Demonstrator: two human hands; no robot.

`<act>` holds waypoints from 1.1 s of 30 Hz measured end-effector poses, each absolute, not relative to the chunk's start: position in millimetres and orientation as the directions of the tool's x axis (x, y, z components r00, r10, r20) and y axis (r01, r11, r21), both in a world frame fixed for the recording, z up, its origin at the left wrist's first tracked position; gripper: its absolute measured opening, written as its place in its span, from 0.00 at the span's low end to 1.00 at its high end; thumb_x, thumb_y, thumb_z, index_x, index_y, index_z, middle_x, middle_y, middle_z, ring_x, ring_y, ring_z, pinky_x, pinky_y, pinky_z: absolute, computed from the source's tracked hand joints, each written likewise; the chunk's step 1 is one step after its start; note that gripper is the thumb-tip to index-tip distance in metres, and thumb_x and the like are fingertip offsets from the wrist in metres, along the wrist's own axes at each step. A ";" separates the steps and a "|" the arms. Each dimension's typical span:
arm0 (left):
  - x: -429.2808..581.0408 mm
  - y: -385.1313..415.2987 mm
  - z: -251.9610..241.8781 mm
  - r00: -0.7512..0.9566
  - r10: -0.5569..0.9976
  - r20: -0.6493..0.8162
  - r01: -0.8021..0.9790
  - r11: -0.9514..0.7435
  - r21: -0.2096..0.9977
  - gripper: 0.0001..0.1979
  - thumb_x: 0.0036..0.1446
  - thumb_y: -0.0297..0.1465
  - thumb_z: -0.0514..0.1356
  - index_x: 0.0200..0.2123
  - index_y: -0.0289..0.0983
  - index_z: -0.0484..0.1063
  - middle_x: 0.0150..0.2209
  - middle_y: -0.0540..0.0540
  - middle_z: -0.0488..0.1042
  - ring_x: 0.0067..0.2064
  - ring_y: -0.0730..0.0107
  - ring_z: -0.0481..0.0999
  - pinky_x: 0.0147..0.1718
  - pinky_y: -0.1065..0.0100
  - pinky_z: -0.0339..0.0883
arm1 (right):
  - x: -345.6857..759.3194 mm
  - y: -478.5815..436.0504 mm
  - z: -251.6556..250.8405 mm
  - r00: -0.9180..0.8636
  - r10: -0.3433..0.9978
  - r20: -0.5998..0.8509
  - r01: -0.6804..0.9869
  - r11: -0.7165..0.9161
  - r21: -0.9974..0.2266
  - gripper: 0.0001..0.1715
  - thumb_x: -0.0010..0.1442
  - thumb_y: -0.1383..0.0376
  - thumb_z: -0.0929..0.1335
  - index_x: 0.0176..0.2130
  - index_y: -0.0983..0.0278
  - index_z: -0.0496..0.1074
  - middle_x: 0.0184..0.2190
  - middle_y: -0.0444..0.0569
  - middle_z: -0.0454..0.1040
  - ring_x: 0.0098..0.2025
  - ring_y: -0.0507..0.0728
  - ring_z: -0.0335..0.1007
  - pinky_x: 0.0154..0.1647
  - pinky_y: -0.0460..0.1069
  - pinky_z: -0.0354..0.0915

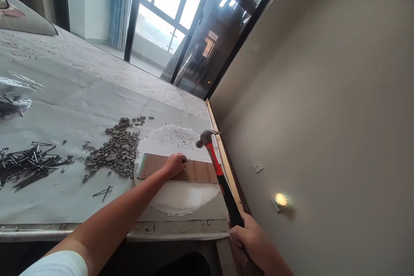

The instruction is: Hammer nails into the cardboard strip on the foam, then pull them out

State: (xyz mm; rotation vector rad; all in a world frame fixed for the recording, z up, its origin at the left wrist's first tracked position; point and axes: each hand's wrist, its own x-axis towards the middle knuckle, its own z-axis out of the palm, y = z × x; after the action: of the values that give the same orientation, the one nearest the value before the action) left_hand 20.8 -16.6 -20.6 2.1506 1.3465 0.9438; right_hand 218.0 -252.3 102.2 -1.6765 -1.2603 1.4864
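My left hand [176,165] is closed in a pinch on a small nail [187,161], its tip end hidden by the fingers. It rests over a brown board [200,171] with rows of small holes at its left end. Beneath the board lies a round white slab [184,196], rough and pitted at the back. My right hand [247,239] grips the black handle of a claw hammer [215,159] with a red neck. The hammer is raised, its grey head above the right part of the slab, apart from the board and the nail.
Grey gravel [118,151] is heaped left of the slab. Farther left lie a pile of nails [30,161], several loose nails [102,191] and a clear plastic bag [13,101]. A wooden edge [223,146] and the wall [323,108] bound the right side.
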 end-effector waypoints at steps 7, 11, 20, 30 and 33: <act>20.5 -22.2 -15.0 0.247 0.930 0.273 0.610 -0.368 0.702 0.07 0.44 0.26 0.56 0.21 0.37 0.75 0.28 0.43 0.75 0.31 0.66 0.70 0.31 0.69 0.60 | 213.9 -250.3 100.7 -0.150 0.852 -0.502 0.308 -0.442 -0.842 0.06 0.41 0.70 0.58 0.24 0.60 0.55 0.08 0.32 0.50 0.07 0.46 0.41 0.08 0.43 0.42; 20.6 -20.9 -16.8 0.277 0.913 0.301 0.598 -0.409 0.689 0.08 0.43 0.25 0.56 0.23 0.37 0.75 0.29 0.44 0.76 0.33 0.65 0.71 0.33 0.68 0.60 | 215.4 -252.3 100.4 -0.082 0.894 -0.441 0.269 -0.406 -0.873 0.04 0.44 0.68 0.59 0.26 0.60 0.56 0.09 0.31 0.51 0.08 0.44 0.41 0.09 0.42 0.42; 21.9 -18.9 -23.3 0.300 0.910 0.286 0.664 -0.415 0.623 0.08 0.44 0.24 0.55 0.22 0.37 0.74 0.30 0.43 0.75 0.33 0.65 0.71 0.32 0.68 0.59 | 215.1 -248.6 94.0 -0.135 0.876 -0.463 0.365 -0.391 -0.845 0.05 0.41 0.69 0.58 0.25 0.60 0.57 0.09 0.31 0.51 0.07 0.45 0.43 0.07 0.42 0.43; 7.2 -16.7 -8.5 0.091 0.975 0.204 0.309 -0.222 0.925 0.08 0.41 0.28 0.51 0.29 0.37 0.64 0.25 0.52 0.65 0.27 0.72 0.64 0.27 0.70 0.57 | 212.1 -242.8 67.4 -0.050 0.873 -0.485 0.415 -0.424 -0.805 0.07 0.38 0.70 0.58 0.24 0.61 0.56 0.10 0.33 0.50 0.10 0.45 0.43 0.09 0.43 0.43; 3.4 -15.3 -7.0 0.067 0.987 0.145 0.170 -0.155 0.973 0.08 0.43 0.31 0.51 0.31 0.37 0.63 0.23 0.53 0.64 0.25 0.73 0.63 0.26 0.70 0.57 | 214.4 -245.9 78.4 -0.097 0.876 -0.473 0.422 -0.394 -0.816 0.06 0.43 0.69 0.59 0.27 0.61 0.58 0.11 0.33 0.51 0.10 0.46 0.44 0.10 0.43 0.46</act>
State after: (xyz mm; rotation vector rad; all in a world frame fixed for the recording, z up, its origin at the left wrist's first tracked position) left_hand 3.4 -15.3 -7.0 1.4774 1.2211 1.1908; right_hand 214.4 -245.9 78.4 -1.7736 -1.4128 1.4968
